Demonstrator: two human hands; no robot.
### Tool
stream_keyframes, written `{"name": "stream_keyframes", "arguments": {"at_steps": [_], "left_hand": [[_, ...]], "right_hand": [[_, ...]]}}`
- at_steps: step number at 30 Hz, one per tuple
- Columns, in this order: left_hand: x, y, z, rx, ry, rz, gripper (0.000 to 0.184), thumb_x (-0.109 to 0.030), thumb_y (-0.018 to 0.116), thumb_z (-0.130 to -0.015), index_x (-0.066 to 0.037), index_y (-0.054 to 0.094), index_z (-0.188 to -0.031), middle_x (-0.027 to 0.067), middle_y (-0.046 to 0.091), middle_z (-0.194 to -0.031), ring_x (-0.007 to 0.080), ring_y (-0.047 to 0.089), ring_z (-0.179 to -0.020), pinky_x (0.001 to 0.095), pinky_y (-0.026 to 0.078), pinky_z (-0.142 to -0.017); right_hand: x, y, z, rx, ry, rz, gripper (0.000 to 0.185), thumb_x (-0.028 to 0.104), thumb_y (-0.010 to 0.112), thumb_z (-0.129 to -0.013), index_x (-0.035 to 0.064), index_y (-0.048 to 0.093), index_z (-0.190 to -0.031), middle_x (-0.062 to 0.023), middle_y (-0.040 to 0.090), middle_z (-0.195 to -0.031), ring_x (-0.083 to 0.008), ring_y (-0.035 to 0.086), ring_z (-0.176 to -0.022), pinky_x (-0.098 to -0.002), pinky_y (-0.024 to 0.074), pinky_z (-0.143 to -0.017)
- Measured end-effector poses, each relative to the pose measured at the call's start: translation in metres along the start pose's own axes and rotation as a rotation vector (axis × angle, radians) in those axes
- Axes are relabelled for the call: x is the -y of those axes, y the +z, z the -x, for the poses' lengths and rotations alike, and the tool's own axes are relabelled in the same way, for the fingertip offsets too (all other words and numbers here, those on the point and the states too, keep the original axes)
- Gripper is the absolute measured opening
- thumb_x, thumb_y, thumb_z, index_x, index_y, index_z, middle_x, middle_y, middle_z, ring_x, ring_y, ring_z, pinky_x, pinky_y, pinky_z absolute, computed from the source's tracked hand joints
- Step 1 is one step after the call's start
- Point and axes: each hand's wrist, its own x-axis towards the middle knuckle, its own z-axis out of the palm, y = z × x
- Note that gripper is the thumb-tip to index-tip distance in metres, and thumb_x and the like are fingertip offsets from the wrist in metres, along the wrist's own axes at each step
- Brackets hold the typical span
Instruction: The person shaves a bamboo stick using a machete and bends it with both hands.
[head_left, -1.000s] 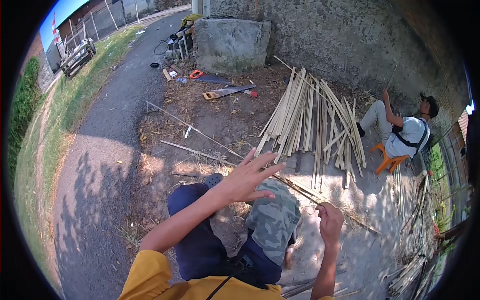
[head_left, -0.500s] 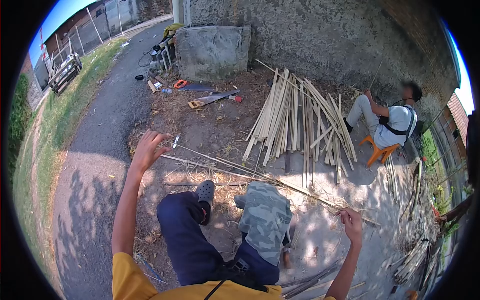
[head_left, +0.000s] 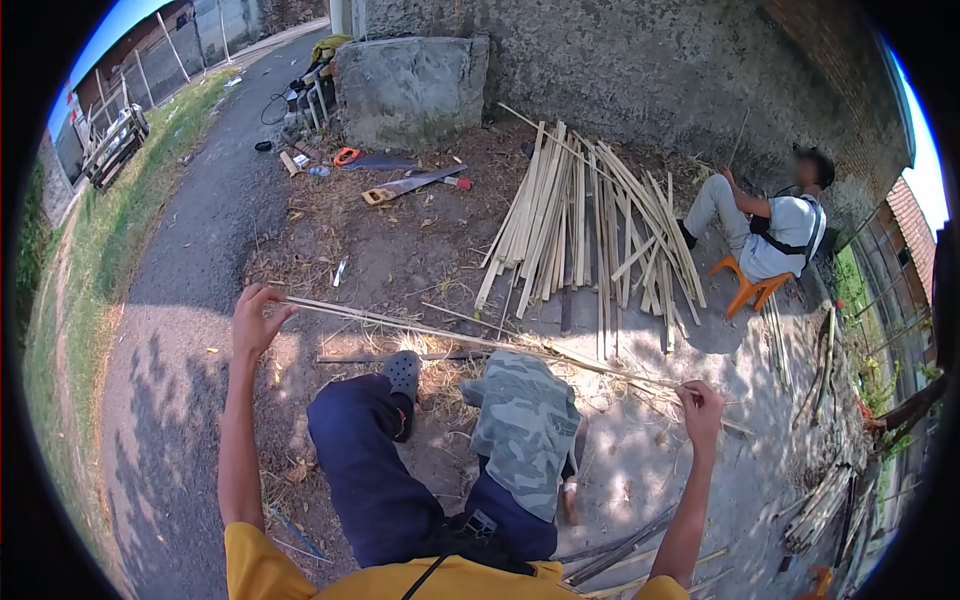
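1. Left hand (head_left: 262, 318) at 9 o'clock: I read thumb and fingers drawn narrow, pinching one end of a long thin strip (head_left: 400, 321).
2. Right hand (head_left: 702, 405) at 4 o'clock: fingertips also pinched, gripping the strip near its other end.
3. The strip spans my view from 9 to 4 o'clock, sloping down toward the right hand, beyond both knees. I cannot tell whether it is a single piece or two laid together.
4. Camouflage cloth (head_left: 525, 420) draped over the right knee, between 5 and 6 o'clock. Grey clog (head_left: 401, 375) between 7 and 8.
5. Fanned pile of wooden strips (head_left: 547, 215) on the ground, between 1 and 2 o'clock.
6. At 11 o'clock I log a wood-handled saw (head_left: 415, 185), with an orange-handled saw (head_left: 385, 163) just beyond it.
7. Co-worker (head_left: 785, 235) between 2 and 3 o'clock, seated on an orange stool (head_left: 745, 290), well apart from the hands.
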Motion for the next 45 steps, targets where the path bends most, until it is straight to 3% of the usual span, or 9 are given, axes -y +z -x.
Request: {"name": "stream_keyframes", "arguments": {"at_steps": [3,8,13,15,21,26,35,40,45], "left_hand": [[-0.006,0.004,0.005,0.030,-0.116,0.149,0.044,-0.040,0.093,-0.077,-0.003,0.071,-0.087,0.0096,0.068,-0.085,0.0309,0.066,-0.089,0.0433,0.052,-0.078],[-0.025,0.019,0.025,-0.122,-0.208,-0.112,0.050,-0.042,0.093,-0.078,-0.001,0.064,-0.077,0.0113,0.063,-0.080,0.0325,0.061,-0.081,0.0436,0.051,-0.074],[-0.025,0.010,0.036,-0.139,-0.268,-0.094,0.050,-0.043,0.093,-0.079,-0.001,0.066,-0.079,0.0125,0.065,-0.084,0.0334,0.061,-0.086,0.0458,0.051,-0.078],[-0.023,0.003,0.040,-0.009,-0.301,-0.111,0.045,-0.038,0.093,-0.079,0.000,0.070,-0.084,0.0127,0.068,-0.089,0.0334,0.064,-0.094,0.0458,0.052,-0.084],[0.002,-0.005,0.049,0.194,-0.058,0.173,0.027,-0.021,0.092,-0.078,-0.002,0.078,-0.091,0.0106,0.072,-0.103,0.0322,0.067,-0.108,0.0432,0.053,-0.096],[0.006,0.006,0.055,0.073,-0.082,0.150,0.018,-0.016,0.089,-0.081,-0.006,0.081,-0.095,0.0100,0.073,-0.103,0.0318,0.067,-0.108,0.0428,0.053,-0.097],[-0.024,0.047,0.048,-0.158,-0.404,0.206,0.035,-0.009,0.092,-0.077,-0.003,0.077,-0.108,0.0140,0.074,-0.101,0.0281,0.073,-0.091,0.0388,0.058,-0.083],[-0.036,0.057,0.050,-0.188,-0.521,0.315,0.052,-0.002,0.090,-0.077,-0.007,0.070,-0.125,0.0101,0.066,-0.126,0.0220,0.072,-0.095,0.0365,0.059,-0.084],[-0.035,0.064,0.048,-0.232,-0.567,0.422,0.063,-0.002,0.088,-0.078,-0.010,0.064,-0.136,0.0103,0.060,-0.135,0.0206,0.073,-0.099,0.0360,0.058,-0.084]], "right_hand": [[0.004,0.014,-0.002,-0.167,-0.039,0.069,0.016,0.015,0.084,-0.090,0.0017,0.078,-0.096,-0.0085,0.074,-0.080,-0.0153,0.061,-0.064,-0.0323,0.0447,-0.059],[0.016,0.041,0.006,-0.246,0.034,0.250,0.022,0.025,0.082,-0.094,0.0045,0.078,-0.101,-0.0097,0.075,-0.086,-0.0215,0.063,-0.065,-0.0363,0.0475,-0.061],[0.014,0.050,0.013,-0.298,0.042,0.274,0.026,0.030,0.079,-0.098,0.0050,0.077,-0.101,-0.0085,0.074,-0.092,-0.0220,0.065,-0.069,-0.0374,0.0504,-0.067],[0.012,0.048,0.015,-0.302,0.021,0.254,0.026,0.030,0.078,-0.098,0.0048,0.077,-0.102,-0.0080,0.074,-0.092,-0.0215,0.064,-0.069,-0.0372,0.0506,-0.066],[-0.025,0.040,0.015,-0.368,0.064,0.222,0.023,0.028,0.078,-0.098,0.0053,0.076,-0.103,-0.0059,0.074,-0.095,-0.0201,0.062,-0.066,-0.0364,0.0503,-0.064],[-0.037,0.041,0.017,-0.375,0.075,0.201,0.023,0.027,0.078,-0.098,0.0057,0.076,-0.105,-0.0059,0.075,-0.098,-0.0210,0.062,-0.065,-0.0372,0.0501,-0.063],[-0.043,0.071,0.016,-0.383,0.123,0.271,0.029,0.035,0.074,-0.102,0.0063,0.075,-0.106,-0.0100,0.075,-0.098,-0.0252,0.066,-0.070,-0.0411,0.0515,-0.067],[-0.037,0.080,0.018,-0.435,0.187,0.303,0.033,0.040,0.074,-0.101,0.0079,0.076,-0.105,-0.0084,0.073,-0.097,-0.0264,0.068,-0.078,-0.0413,0.0524,-0.072],[-0.026,0.079,0.022,-0.454,0.229,0.265,0.034,0.042,0.073,-0.101,0.0078,0.076,-0.104,-0.0087,0.074,-0.095,-0.0283,0.069,-0.083,-0.0437,0.0531,-0.073]]}}
